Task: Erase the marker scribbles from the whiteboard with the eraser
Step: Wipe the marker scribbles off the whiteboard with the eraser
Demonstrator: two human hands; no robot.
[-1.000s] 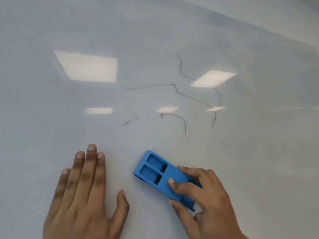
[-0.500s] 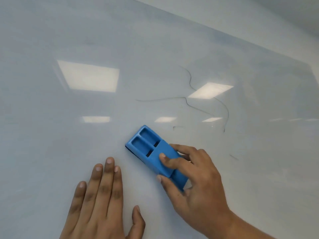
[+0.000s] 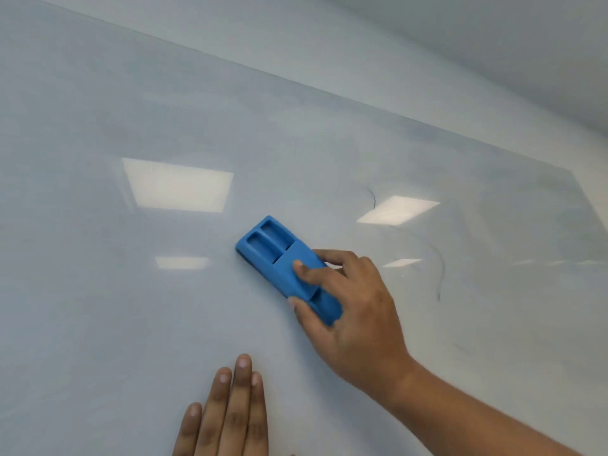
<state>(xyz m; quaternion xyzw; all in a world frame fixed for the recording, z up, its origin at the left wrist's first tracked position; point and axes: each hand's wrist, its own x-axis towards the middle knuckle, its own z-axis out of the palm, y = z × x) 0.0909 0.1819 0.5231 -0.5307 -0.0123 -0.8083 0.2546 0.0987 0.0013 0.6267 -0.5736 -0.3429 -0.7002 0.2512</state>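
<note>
Nearest to me, my left hand [image 3: 227, 409] lies flat below the eraser [image 3: 287, 268], fingers [image 3: 242, 373] spread open and holding nothing, bracing against the whiteboard [image 3: 131, 324]. Above it my right hand [image 3: 355, 311] grips the blue eraser, thumb on one long side, other fingers on the far side, its underside pressed flat on the board. To do this stroke well I judge I should keep the pad flat with even pressure and sweep right of the eraser, where a long curved marker line [image 3: 441, 274] is left, with a short one [image 3: 373, 197] further up and right. The glossy surface reflects ceiling light panels [image 3: 177, 185] above the eraser. Beyond the board's upper edge is a plain pale wall [image 3: 427, 44].
</note>
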